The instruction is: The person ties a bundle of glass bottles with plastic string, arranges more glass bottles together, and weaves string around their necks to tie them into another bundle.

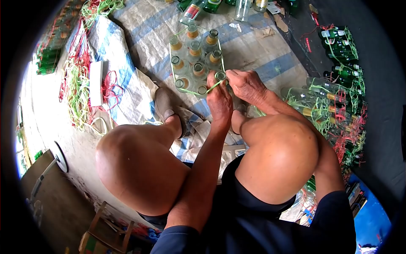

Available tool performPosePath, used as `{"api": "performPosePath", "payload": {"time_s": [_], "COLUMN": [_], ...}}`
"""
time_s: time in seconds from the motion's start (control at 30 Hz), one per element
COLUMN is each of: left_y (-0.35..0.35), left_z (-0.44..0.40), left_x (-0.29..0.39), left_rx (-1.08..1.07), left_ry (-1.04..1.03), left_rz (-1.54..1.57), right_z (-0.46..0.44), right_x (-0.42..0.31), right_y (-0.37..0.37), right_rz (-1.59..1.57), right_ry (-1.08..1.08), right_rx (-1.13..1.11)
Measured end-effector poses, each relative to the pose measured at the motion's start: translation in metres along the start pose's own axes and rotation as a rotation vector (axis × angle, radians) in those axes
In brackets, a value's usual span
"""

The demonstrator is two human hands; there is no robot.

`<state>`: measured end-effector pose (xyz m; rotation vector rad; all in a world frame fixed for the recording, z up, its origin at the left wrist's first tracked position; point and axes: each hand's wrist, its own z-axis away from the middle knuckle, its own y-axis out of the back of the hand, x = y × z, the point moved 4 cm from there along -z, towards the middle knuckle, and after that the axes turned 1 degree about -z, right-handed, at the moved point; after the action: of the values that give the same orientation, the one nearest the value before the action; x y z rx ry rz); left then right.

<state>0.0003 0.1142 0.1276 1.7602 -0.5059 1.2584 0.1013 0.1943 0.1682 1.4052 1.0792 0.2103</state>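
Note:
Several clear glass bottles (194,50) stand upright in a tight cluster on a blue-and-white striped sheet (262,63). A thin green strap (214,86) runs round the outside of the cluster. My left hand (219,99) is at the near right corner of the bottles, its fingers closed on the strap. Beside it, my right hand (247,86) has its fingers pinched together next to a bottle neck (220,76); what they hold is too small to make out for certain.
Green and red straps (78,91) lie at the left by a white block (96,83). Loose bottles (242,10) are at the top. Strapped bottles (338,46) line the right side. My shoe (164,103) is near the cluster's left corner.

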Motion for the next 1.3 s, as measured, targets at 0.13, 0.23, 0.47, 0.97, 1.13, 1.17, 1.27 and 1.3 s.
{"api": "performPosePath", "payload": {"time_s": [0.13, 0.23, 0.47, 0.97, 1.13, 1.17, 1.27, 1.3], "left_y": [0.001, 0.002, 0.006, -0.001, -0.002, -0.002, -0.001, -0.001], "left_z": [0.001, 0.001, 0.000, 0.001, 0.002, 0.001, 0.000, 0.000], "left_x": [-0.001, 0.001, 0.005, -0.009, -0.011, -0.011, -0.010, -0.010], "left_rx": [0.015, 0.060, 0.004, 0.040, 0.034, 0.030, 0.041, 0.019], "left_ry": [-0.023, -0.082, 0.024, 0.006, 0.015, 0.024, -0.062, -0.035], "left_rz": [-0.001, 0.007, 0.050, 0.036, 0.073, 0.074, 0.027, 0.031], "right_z": [0.001, 0.005, 0.008, 0.002, 0.000, -0.002, -0.008, -0.010], "right_x": [-0.003, -0.004, -0.019, -0.026, -0.029, -0.030, -0.037, -0.039], "right_y": [0.006, 0.005, 0.008, 0.007, 0.007, 0.008, 0.014, 0.016], "right_rz": [0.061, 0.086, 0.182, 0.160, 0.177, 0.195, 0.233, 0.243], "right_ry": [0.043, 0.067, 0.091, 0.095, 0.119, 0.127, 0.161, 0.175], "right_rx": [-0.095, -0.155, -0.246, -0.364, -0.410, -0.429, -0.473, -0.485]}}
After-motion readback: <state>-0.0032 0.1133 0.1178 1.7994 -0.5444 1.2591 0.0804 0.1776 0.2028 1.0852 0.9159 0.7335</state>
